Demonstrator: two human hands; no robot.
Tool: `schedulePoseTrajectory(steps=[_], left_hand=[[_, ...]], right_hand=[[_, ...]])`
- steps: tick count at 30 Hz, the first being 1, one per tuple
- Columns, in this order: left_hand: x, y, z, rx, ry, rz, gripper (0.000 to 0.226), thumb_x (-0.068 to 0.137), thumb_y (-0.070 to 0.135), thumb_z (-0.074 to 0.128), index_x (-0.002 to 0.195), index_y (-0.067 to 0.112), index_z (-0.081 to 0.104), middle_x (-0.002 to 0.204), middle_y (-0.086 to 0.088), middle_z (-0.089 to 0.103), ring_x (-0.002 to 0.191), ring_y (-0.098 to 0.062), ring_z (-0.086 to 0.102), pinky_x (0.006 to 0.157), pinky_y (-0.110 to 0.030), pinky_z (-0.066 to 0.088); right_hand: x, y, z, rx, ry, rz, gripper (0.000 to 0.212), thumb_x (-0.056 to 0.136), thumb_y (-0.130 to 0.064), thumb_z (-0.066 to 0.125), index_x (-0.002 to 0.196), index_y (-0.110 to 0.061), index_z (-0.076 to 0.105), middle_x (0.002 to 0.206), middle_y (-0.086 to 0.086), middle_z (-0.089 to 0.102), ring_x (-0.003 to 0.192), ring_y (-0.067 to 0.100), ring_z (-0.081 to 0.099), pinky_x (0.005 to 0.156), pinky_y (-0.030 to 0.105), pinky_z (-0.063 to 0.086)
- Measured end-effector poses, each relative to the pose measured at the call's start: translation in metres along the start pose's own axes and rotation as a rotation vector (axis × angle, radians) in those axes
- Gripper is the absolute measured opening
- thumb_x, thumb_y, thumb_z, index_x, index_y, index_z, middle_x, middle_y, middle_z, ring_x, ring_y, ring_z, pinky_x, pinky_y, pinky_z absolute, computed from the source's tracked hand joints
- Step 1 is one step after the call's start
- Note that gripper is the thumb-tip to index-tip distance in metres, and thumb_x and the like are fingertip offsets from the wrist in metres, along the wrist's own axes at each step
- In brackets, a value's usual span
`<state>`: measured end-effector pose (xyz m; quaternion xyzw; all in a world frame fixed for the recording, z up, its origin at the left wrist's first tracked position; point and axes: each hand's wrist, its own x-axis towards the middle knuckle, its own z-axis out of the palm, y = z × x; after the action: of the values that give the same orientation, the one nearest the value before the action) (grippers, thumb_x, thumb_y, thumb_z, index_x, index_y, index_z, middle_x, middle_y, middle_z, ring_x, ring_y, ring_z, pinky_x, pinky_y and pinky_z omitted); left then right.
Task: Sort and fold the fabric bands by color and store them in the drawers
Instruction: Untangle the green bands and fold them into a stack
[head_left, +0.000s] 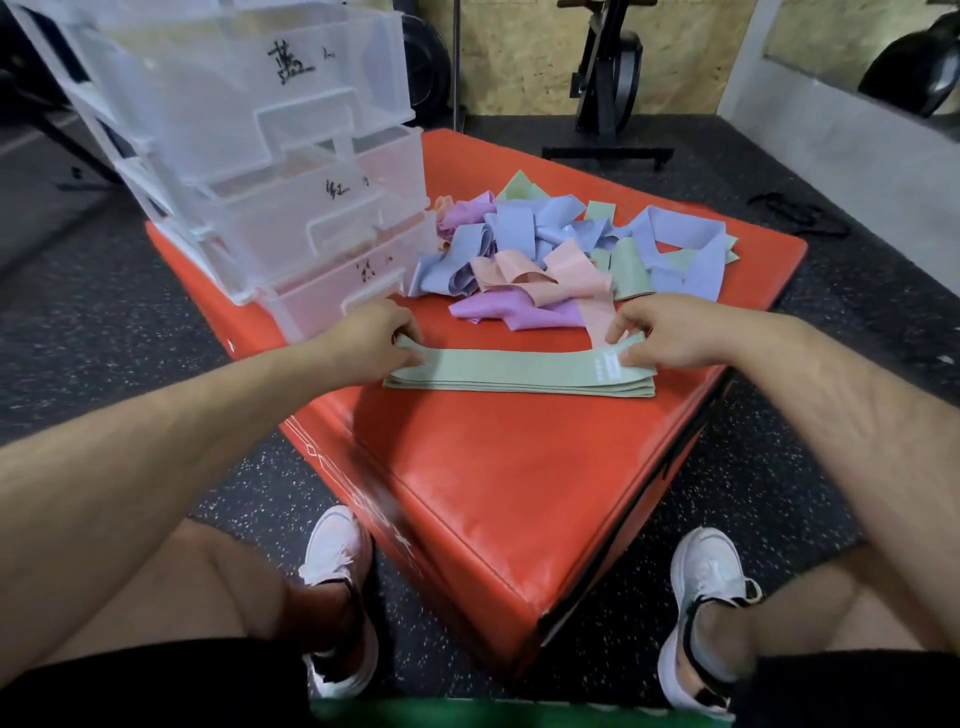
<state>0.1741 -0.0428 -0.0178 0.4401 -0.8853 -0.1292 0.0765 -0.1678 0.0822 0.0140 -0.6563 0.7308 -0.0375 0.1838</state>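
Sage-green fabric fills the middle of the head view. A green stack (519, 382) of flattened bands lies on the red padded bench (493, 493), just in front of the person and well short of the mixed pile (545, 254) of blue, pink, lilac and green bands behind it. The clear drawer unit (270, 171) stands at the bench's far left corner, its drawers marked in black pen. The lowest drawer (332, 304) appears to stick out towards the left hand.

The step in hand looks like laying one more band squarely on the stack. To do it well, the top band (519, 361) should be pulled lightly taut between both ends. Its long edges should line up with the layers below before it is released. Then a flat palm should press it down, so the stack folds as one piece and does not fan out. The layers already splay a little at the near right corner, which is worth squaring first.

The left hand (374, 338) has its fingers (410, 345) curled down and nearly closed, pinching the left end of the top band. The right hand (670, 332) mirrors it, with its fingers (626, 340) bent and pinching the right end beside the white printed label. Neither hand holds anything else.
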Motion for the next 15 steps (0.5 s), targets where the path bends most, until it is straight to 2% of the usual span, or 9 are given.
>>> schedulePoseTrajectory(steps=[3,5,7,10,12,15], left_hand=[[0.002,-0.002,0.004,0.085,0.012,0.036,0.032,0.079,0.044,0.069,0.099,0.020,0.072,0.103,-0.004,0.058,0.107,-0.026,0.054,0.093,-0.032,0.040],[0.001,0.008,0.003,0.089,0.022,0.071,0.053,0.068,0.059,0.050,0.105,0.026,0.070,0.109,-0.001,0.060,0.112,-0.025,0.053,0.102,-0.040,0.040],[0.000,0.024,0.006,0.042,-0.007,0.144,0.061,0.066,0.066,0.044,0.110,0.030,0.066,0.111,0.004,0.062,0.112,-0.020,0.055,0.100,-0.042,0.042],[0.001,0.051,0.015,-0.011,-0.081,0.237,0.055,0.074,0.069,0.054,0.117,0.036,0.061,0.119,0.011,0.061,0.114,-0.014,0.054,0.098,-0.041,0.043],[0.005,0.067,0.024,-0.029,-0.105,0.296,0.051,0.078,0.062,0.061,0.123,0.036,0.059,0.122,0.014,0.060,0.115,-0.011,0.053,0.099,-0.038,0.043],[0.013,0.084,0.039,-0.038,-0.095,0.360,0.049,0.084,0.050,0.070,0.128,0.033,0.059,0.123,0.012,0.062,0.113,-0.010,0.052,0.093,-0.027,0.039]], right_hand=[[-0.001,0.003,0.001,-0.014,-0.004,-0.011,0.023,0.086,-0.025,0.072,0.107,-0.030,0.066,0.106,-0.004,0.060,0.092,0.015,0.057,0.080,0.029,0.046],[-0.001,0.004,0.002,-0.026,-0.019,-0.027,0.025,0.086,-0.025,0.072,0.110,-0.031,0.067,0.106,-0.005,0.061,0.091,0.013,0.057,0.080,0.028,0.045],[-0.002,0.004,0.001,-0.030,-0.038,-0.044,0.030,0.082,-0.030,0.076,0.111,-0.036,0.067,0.102,-0.011,0.057,0.090,0.011,0.055,0.080,0.027,0.042],[-0.005,0.004,0.003,-0.072,-0.071,-0.058,0.045,0.074,-0.037,0.082,0.115,-0.043,0.065,0.093,-0.019,0.045,0.091,0.009,0.051,0.080,0.028,0.040],[-0.008,0.004,0.005,-0.102,-0.082,-0.060,0.049,0.071,-0.038,0.084,0.117,-0.043,0.065,0.091,-0.020,0.044,0.090,0.008,0.050,0.078,0.028,0.040],[-0.012,0.004,0.008,-0.131,-0.076,-0.065,0.048,0.071,-0.036,0.086,0.115,-0.040,0.066,0.090,-0.020,0.044,0.094,0.011,0.052,0.079,0.028,0.040]])
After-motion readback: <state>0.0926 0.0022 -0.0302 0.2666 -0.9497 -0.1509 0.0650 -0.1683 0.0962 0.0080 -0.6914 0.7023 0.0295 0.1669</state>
